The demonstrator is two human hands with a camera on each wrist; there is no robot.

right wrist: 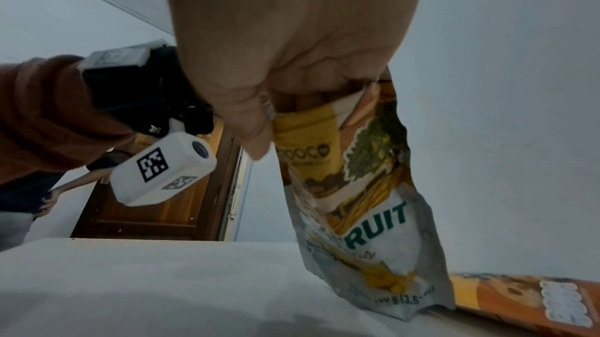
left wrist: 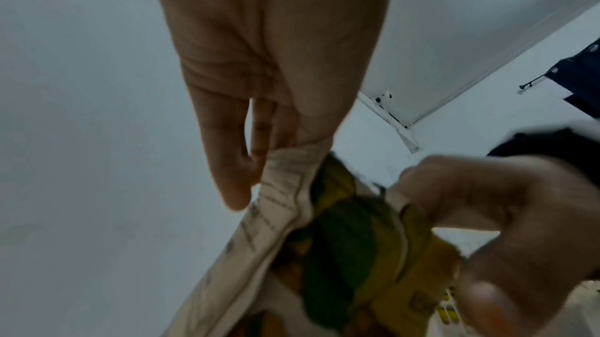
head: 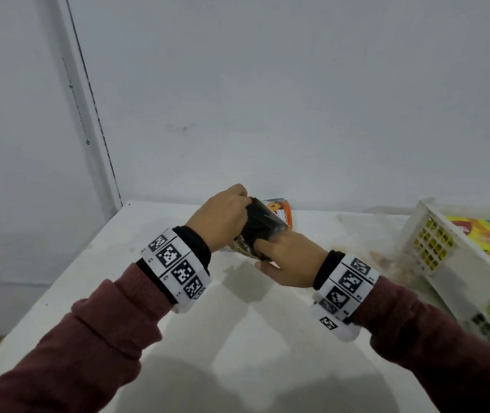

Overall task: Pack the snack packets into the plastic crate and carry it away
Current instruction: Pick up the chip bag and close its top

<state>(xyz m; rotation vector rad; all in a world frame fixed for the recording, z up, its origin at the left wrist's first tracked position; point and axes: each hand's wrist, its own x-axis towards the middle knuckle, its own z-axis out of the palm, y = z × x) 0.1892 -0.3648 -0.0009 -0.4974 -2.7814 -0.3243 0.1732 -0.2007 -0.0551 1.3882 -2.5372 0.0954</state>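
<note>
Spreading beneath both hands, the white table (head: pixel 237 338) is carrying everything in the scene. Beyond the right fingers, toward the person's right side, the white plastic crate (head: pixel 452 272) is lying tipped on the table, with yellow snack packets (head: pixel 488 236) showing inside its latticed wall. Between the two hands, a fruit snack packet (right wrist: pixel 360 188) is standing nearly upright, its bottom edge touching the table in the right wrist view. The left hand (head: pixel 222 219) is gripping the packet's top from above, with its fingers (left wrist: pixel 224 163) curling down along the packet's pale back seam (left wrist: pixel 282 201). The right hand (head: pixel 285 260) is holding the packet from the near side, its thumb and fingers (right wrist: pixel 256 134) pinching the folded yellow upper edge. Just behind the fingertips of both hands, an orange snack packet (head: pixel 282 211) is lying flat on the table, close beside the base of the held packet; whether the two are touching cannot be told. Encircling each wrist, a white band with black square markers (head: pixel 175 263) is sitting over a dark red sleeve (head: pixel 73 353). Hanging below the left wrist, a small white camera unit (right wrist: pixel 162 170) is facing the fingers.
</note>
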